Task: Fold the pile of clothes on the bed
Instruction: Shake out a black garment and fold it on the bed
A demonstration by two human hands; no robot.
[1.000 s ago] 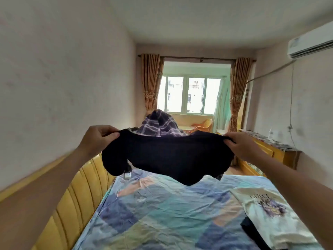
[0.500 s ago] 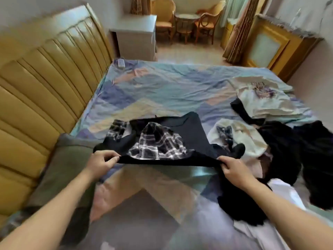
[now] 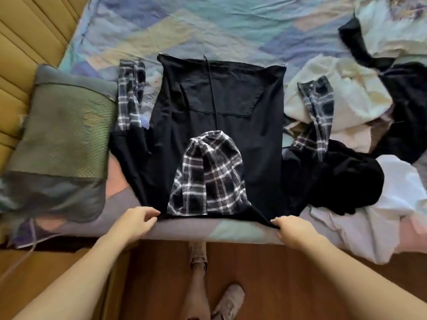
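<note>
Head view: black hoodie (image 3: 221,125) with plaid hood and sleeves lies flat on bed (image 3: 208,24) just ahead of both hands. Soft, light, floppy; best taken at shoulders or sleeves. Left hand (image 3: 136,221) and right hand (image 3: 292,229) pinch its near edge. Half a second ago it hung lifted; now laid down.

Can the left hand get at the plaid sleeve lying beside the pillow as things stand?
Probably yes. The left hand pinches the hoodie at its near edge, and the plaid sleeve lies flat on the bed further up that same side, uncovered. The pillow sits beside it, not on it.
</note>
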